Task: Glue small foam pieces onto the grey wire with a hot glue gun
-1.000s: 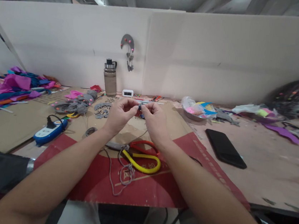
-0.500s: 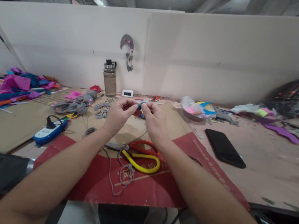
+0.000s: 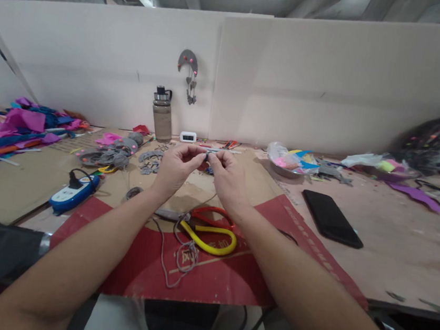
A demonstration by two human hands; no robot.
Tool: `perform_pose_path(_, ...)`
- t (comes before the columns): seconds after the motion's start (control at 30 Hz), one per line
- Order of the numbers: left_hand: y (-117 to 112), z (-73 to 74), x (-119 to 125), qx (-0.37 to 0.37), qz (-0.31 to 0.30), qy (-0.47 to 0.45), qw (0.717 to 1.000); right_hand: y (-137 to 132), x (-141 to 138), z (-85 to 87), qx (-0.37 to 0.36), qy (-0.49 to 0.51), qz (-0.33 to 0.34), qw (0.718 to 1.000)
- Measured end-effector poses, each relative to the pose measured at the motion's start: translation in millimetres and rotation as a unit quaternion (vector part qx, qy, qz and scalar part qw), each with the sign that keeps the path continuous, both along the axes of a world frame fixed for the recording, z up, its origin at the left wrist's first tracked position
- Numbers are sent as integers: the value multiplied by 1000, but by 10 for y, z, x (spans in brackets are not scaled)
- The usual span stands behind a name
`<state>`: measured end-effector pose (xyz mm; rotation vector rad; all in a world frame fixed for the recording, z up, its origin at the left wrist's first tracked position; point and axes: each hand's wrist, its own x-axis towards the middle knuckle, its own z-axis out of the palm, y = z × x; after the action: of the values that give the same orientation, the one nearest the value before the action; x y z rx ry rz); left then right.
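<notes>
My left hand (image 3: 175, 168) and my right hand (image 3: 229, 175) are raised together over the middle of the table, fingertips meeting in a pinch. Between them is a very small piece (image 3: 206, 155), too small to name. Below the hands lie scissors (image 3: 208, 232) with a red and a yellow handle, on a red and brown cardboard sheet (image 3: 276, 229). A thin grey cord (image 3: 171, 265) trails over the cardboard near the scissors.
A black phone (image 3: 332, 218) lies to the right. A blue and white power strip (image 3: 73, 194) sits to the left, with grey felt pieces (image 3: 105, 157) and a heap of pink and blue fabric (image 3: 13, 128) beyond. A water bottle (image 3: 162, 116), a small clock (image 3: 187, 137) and a bowl (image 3: 287, 162) stand by the white partition.
Both hands stay in the same spot, fingertips still pinched together. The small blue bit seen between them earlier is now mostly covered by the fingers.
</notes>
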<state>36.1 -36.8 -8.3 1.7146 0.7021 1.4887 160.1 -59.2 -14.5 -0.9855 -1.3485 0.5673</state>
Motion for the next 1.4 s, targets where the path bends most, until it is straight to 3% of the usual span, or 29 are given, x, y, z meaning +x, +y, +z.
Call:
perform_pose_path(0.47, 50, -20, -2, -67, -22, -54, 996, 5, 0, -26, 23, -10, 4, 1000)
perform_pose_path(0.73, 70, -36, -3, -65, -22, -64, 996, -8, -19, -15, 9, -2, 21, 1000)
perform_pose_path(1.4, 87, -53, 2, -51, -15, -20, 998, -8, -19, -9, -7, -42, -30, 999)
